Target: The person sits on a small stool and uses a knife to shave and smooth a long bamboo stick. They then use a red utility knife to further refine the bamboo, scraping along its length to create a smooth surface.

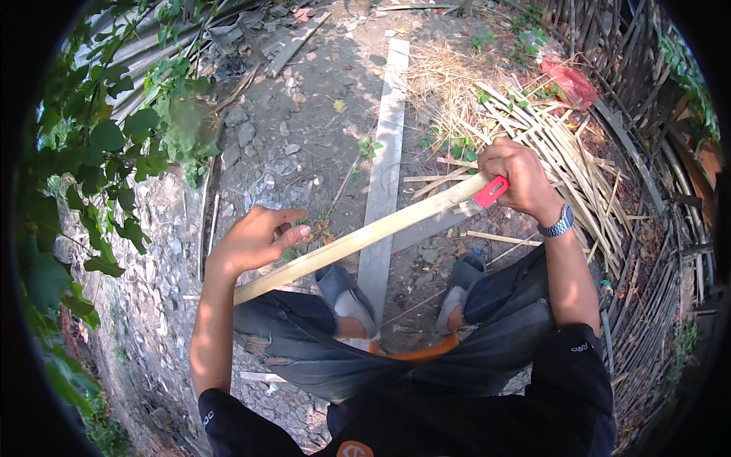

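A long pale bamboo strip (373, 232) slants across my lap, its right end raised. My right hand (514, 177) is closed around that end, together with a red tool (492, 193) that looks like a utility knife; its blade cannot be made out clearly. My left hand (263, 238) is beside the strip's lower left part, holding nothing. Its fingers are apart, with the thumb and forefinger stretched toward the strip. Whether it touches the strip I cannot tell. The strip's left end passes near my left forearm.
A heap of split bamboo strips (563, 167) lies at the right, beside straw-like shavings (442, 80) and a red plastic bag (571, 82). A grey plank (384, 145) runs forward between my feet. Leafy vines (106, 137) hang at the left; a stick fence (678, 206) curves along the right. I sit on an orange seat (422, 353).
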Action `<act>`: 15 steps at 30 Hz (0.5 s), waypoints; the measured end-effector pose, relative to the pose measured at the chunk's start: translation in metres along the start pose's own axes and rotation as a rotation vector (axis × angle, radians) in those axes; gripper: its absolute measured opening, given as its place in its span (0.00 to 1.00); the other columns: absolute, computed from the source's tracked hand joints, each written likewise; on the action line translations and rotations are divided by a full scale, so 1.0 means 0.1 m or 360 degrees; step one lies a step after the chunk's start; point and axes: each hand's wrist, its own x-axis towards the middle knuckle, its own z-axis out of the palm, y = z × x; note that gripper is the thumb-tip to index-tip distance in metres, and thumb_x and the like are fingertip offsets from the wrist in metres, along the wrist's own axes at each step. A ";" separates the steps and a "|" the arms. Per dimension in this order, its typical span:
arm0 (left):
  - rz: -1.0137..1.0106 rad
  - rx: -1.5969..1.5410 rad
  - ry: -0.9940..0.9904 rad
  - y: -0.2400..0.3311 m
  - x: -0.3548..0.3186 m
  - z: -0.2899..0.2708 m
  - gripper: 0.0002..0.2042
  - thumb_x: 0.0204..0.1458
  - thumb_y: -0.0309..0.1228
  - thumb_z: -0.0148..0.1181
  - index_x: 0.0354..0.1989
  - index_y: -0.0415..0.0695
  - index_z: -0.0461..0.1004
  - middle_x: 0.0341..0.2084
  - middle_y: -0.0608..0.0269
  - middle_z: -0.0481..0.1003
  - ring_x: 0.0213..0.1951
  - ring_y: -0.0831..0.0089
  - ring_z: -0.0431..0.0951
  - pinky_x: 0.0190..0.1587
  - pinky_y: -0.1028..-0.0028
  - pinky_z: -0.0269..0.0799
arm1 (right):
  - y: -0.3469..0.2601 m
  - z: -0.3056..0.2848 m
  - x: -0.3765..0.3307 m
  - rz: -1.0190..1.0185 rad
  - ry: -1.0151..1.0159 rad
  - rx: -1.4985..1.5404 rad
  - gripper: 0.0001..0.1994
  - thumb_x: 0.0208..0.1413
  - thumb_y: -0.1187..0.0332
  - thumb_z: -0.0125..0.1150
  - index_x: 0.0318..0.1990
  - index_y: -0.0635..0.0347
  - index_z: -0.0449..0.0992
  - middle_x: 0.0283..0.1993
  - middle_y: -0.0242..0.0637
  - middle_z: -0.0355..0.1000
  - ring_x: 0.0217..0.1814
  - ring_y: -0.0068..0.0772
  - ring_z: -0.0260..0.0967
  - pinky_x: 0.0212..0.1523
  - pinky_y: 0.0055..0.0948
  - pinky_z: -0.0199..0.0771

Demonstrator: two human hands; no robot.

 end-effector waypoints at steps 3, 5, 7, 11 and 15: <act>0.0100 -0.0787 -0.0745 0.03 0.02 0.23 0.21 0.69 0.45 0.52 0.55 0.40 0.78 0.22 0.60 0.77 0.28 0.72 0.80 0.33 0.71 0.76 | 0.13 -0.12 -0.01 -0.0006 0.0247 -0.0172 0.09 0.34 0.76 0.69 0.23 0.60 0.73 0.27 0.35 0.71 0.36 0.43 0.70 0.36 0.40 0.72; -0.0009 -0.1394 -0.0790 0.13 -0.06 0.51 0.21 0.70 0.44 0.49 0.59 0.41 0.75 0.21 0.68 0.72 0.26 0.77 0.76 0.33 0.74 0.76 | 0.20 -0.19 -0.02 0.0112 0.0418 -0.0382 0.09 0.34 0.78 0.68 0.23 0.60 0.72 0.27 0.35 0.71 0.35 0.42 0.70 0.36 0.40 0.72; 0.0488 -0.0989 -0.0476 0.22 -0.09 0.94 0.22 0.69 0.46 0.51 0.60 0.40 0.72 0.23 0.67 0.74 0.27 0.75 0.78 0.35 0.73 0.78 | 0.26 -0.26 -0.02 0.0084 0.0491 -0.0405 0.09 0.33 0.78 0.67 0.23 0.59 0.72 0.26 0.35 0.70 0.35 0.43 0.70 0.37 0.41 0.71; 0.0412 -0.1091 -0.0583 0.39 -0.02 1.40 0.17 0.66 0.43 0.58 0.52 0.42 0.73 0.22 0.66 0.74 0.25 0.74 0.79 0.32 0.75 0.77 | 0.38 -0.33 -0.11 0.0141 0.0577 -0.0519 0.09 0.35 0.81 0.66 0.24 0.62 0.71 0.41 0.39 0.75 0.47 0.46 0.71 0.47 0.41 0.73; -0.0147 -0.1559 -0.0661 0.50 0.06 1.33 0.16 0.63 0.37 0.64 0.50 0.41 0.68 0.21 0.66 0.74 0.19 0.79 0.74 0.19 0.77 0.68 | 0.19 -0.39 -0.03 0.0413 0.0995 -0.0918 0.08 0.41 0.81 0.66 0.27 0.67 0.71 0.63 0.48 0.69 0.61 0.52 0.68 0.58 0.41 0.71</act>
